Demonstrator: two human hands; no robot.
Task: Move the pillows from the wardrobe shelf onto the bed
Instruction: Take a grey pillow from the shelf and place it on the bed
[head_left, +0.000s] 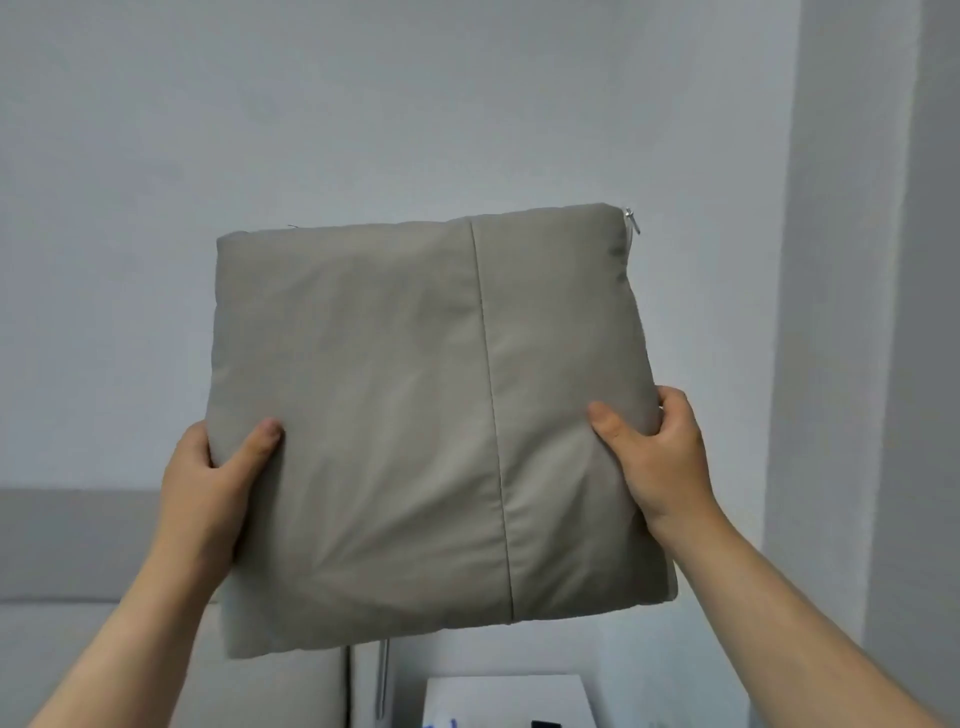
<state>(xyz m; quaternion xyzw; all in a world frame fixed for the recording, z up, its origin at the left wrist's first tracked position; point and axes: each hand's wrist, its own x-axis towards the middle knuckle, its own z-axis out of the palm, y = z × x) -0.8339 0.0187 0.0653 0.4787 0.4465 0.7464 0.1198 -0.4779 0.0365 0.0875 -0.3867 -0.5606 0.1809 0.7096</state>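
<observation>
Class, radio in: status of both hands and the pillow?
Left hand, right hand: each has a grip on the pillow. Pillow upright, mid-air. Nothing in the way.

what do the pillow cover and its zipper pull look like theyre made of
Pillow cover: looks like smooth matte woven fabric in grey-beige; it creases softly and has a stitched seam down the front. Zipper pull: probably metal, judging by its small silvery glint at the top right corner.

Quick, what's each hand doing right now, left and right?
Left hand: closed on the left edge of the grey pillow, thumb in front.
Right hand: closed on the pillow's right edge, thumb in front.
</observation>
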